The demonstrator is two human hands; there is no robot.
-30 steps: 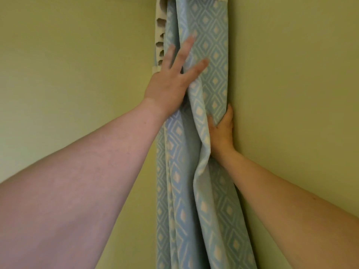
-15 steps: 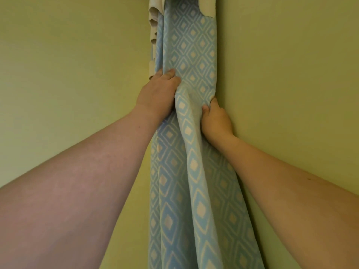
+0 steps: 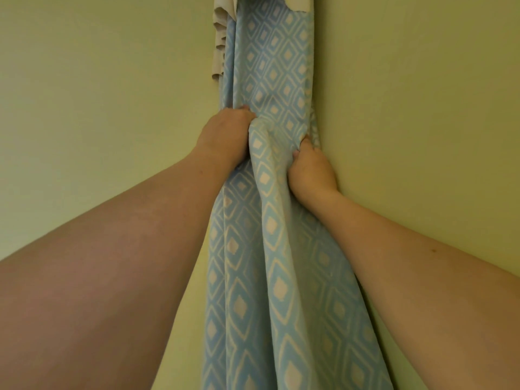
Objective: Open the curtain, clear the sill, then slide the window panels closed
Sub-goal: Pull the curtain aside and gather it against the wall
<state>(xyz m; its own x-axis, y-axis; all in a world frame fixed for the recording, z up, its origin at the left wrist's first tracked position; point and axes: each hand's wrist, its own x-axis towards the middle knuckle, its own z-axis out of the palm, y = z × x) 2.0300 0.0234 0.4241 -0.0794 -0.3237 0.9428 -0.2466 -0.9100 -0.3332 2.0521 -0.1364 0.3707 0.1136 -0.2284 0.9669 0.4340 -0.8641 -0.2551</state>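
**A:** Curtain [image 3: 270, 249] is soft blue fabric with cream diamonds, bunched into a long column in the green wall [image 3: 98, 108] corner.

**B:** Yep, left hand [image 3: 225, 136] and right hand [image 3: 312, 170] both fisted around its folds, side by side.

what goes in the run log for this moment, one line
step: curtain | left hand: grips curtain | right hand: grips curtain | curtain: bunched in wall corner | sill, window: out of view
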